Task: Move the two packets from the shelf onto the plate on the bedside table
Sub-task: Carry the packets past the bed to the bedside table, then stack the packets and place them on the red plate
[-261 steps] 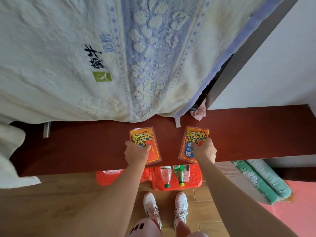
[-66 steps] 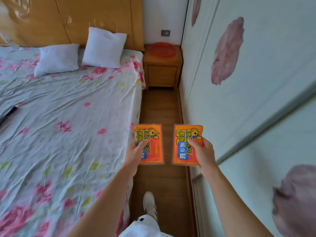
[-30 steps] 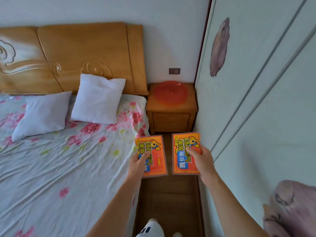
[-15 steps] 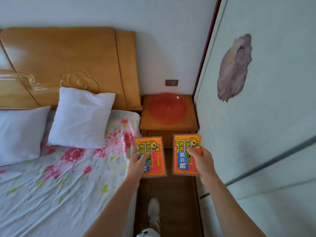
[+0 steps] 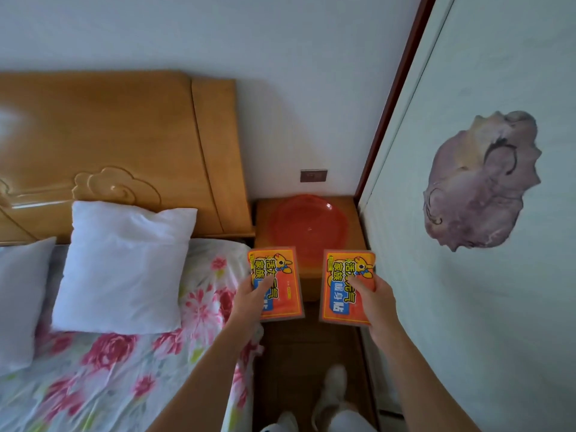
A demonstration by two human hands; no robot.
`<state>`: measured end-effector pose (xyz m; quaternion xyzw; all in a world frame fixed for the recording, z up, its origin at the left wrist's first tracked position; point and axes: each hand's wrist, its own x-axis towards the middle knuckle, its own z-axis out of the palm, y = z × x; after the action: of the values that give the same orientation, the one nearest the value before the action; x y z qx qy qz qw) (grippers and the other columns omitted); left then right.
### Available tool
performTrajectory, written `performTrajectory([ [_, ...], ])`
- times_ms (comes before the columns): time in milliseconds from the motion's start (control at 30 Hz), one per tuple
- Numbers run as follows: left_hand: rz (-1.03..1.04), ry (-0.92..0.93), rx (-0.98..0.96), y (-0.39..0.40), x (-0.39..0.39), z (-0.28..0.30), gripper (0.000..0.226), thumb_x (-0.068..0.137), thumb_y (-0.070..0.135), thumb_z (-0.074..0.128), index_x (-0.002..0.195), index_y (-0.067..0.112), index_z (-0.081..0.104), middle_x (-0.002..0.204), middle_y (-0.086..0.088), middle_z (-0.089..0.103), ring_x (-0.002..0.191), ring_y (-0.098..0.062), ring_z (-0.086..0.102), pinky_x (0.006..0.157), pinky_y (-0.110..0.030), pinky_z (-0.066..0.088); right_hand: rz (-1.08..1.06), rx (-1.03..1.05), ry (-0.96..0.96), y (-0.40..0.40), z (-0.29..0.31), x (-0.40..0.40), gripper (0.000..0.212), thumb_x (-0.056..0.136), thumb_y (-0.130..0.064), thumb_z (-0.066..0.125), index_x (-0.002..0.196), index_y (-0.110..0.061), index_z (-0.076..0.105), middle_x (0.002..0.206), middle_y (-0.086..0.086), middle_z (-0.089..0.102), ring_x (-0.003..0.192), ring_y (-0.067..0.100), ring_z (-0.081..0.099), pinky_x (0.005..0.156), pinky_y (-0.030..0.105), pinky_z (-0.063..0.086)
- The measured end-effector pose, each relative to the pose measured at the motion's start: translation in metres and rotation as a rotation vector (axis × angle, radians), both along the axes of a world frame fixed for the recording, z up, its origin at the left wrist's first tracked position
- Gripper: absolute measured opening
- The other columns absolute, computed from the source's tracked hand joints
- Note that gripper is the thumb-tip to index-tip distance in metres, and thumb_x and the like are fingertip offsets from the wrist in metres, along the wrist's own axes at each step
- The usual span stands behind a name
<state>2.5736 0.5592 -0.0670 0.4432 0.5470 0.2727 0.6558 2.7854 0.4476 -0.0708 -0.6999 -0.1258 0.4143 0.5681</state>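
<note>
I hold two flat orange packets with yellow and blue print, one in each hand. My left hand grips the left packet by its lower left edge. My right hand grips the right packet by its lower right side. Both packets hang in the air just in front of the wooden bedside table. A round translucent red plate lies on that table with nothing on it. The packets cover the table's near edge.
A bed with a flowered sheet and two white pillows fills the left. A pale wardrobe door with a purple shell picture walls off the right. Between them runs a narrow strip of wood floor, where my white shoes show.
I have walked up the aisle toward the bedside table with both packets held out. The table and plate have come nearer, and the packets now overlap the table's front edge.
</note>
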Motion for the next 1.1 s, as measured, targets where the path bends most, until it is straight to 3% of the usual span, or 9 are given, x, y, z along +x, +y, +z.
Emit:
performTrajectory([
  [100,-0.007,0.024,0.019,0.034,0.019,-0.007,0.014,0.090,0.026,0.066,0.098,0.015,0.070,0.084,-0.001,0.078,0.076,-0.019,0.075,0.071,-0.034,0.059,0.016,-0.009,-0.001,0.033,-0.007,0.020,0.006,0.087,-0.026,0.072,0.092,-0.028,0.068,0.077,-0.015,0.078,0.072,0.009,0.076,0.047,0.019,0.055],
  [233,0.013,0.043,0.039,0.079,0.053,-0.014,0.012,0.087,0.023,0.070,0.094,0.014,0.070,0.073,0.004,0.078,0.066,-0.012,0.075,0.052,-0.020,0.055,0.034,-0.008,0.003,0.084,-0.015,0.055,0.005,0.088,-0.026,0.071,0.092,-0.027,0.068,0.077,-0.015,0.078,0.072,0.008,0.076,0.047,0.018,0.055],
  [300,0.014,0.057,0.042,0.101,0.072,-0.015,0.012,0.086,0.023,0.072,0.095,0.016,0.069,0.076,0.003,0.078,0.066,-0.011,0.075,0.051,-0.018,0.054,0.044,-0.017,-0.004,0.111,-0.018,0.075,0.005,0.088,-0.027,0.071,0.092,-0.028,0.068,0.078,-0.017,0.078,0.073,0.008,0.076,0.048,0.019,0.055],
  [467,0.021,0.062,0.023,0.155,0.117,-0.016,0.023,0.088,0.022,0.070,0.107,0.010,0.066,0.098,-0.013,0.077,0.086,-0.027,0.074,0.075,-0.040,0.062,0.083,-0.031,0.005,0.170,-0.024,0.122,0.004,0.088,-0.027,0.070,0.092,-0.029,0.069,0.079,-0.014,0.079,0.074,0.011,0.076,0.050,0.021,0.057],
  [600,0.094,0.033,-0.067,0.188,0.139,-0.024,0.013,0.090,0.022,0.066,0.102,0.016,0.066,0.079,0.002,0.079,0.071,-0.014,0.075,0.056,-0.025,0.058,0.107,-0.063,0.008,0.207,-0.030,0.143,0.005,0.088,-0.029,0.071,0.092,-0.031,0.069,0.080,-0.014,0.079,0.076,0.011,0.076,0.056,0.026,0.060],
  [733,0.124,0.014,-0.113,0.216,0.149,-0.029,0.011,0.092,0.015,0.060,0.100,0.017,0.067,0.076,0.001,0.079,0.067,-0.014,0.075,0.054,-0.025,0.057,0.111,-0.090,0.021,0.235,-0.035,0.155,0.005,0.087,-0.029,0.072,0.092,-0.030,0.069,0.081,-0.011,0.079,0.076,0.013,0.077,0.060,0.032,0.061],
  [967,0.089,0.041,-0.124,0.258,0.157,-0.045,0.020,0.090,0.020,0.066,0.107,0.009,0.064,0.099,-0.016,0.075,0.086,-0.030,0.073,0.083,-0.049,0.059,0.076,-0.116,0.050,0.265,-0.043,0.166,0.006,0.088,-0.025,0.070,0.094,-0.027,0.068,0.081,-0.012,0.079,0.075,0.012,0.077,0.053,0.025,0.058],
  [1100,0.073,0.055,-0.122,0.277,0.158,-0.057,0.023,0.090,0.021,0.066,0.109,0.009,0.063,0.103,-0.016,0.074,0.092,-0.033,0.072,0.086,-0.051,0.058,0.077,-0.143,0.033,0.278,-0.054,0.170,0.005,0.089,-0.023,0.068,0.091,-0.028,0.067,0.077,-0.013,0.078,0.072,0.009,0.076,0.049,0.021,0.056],
])
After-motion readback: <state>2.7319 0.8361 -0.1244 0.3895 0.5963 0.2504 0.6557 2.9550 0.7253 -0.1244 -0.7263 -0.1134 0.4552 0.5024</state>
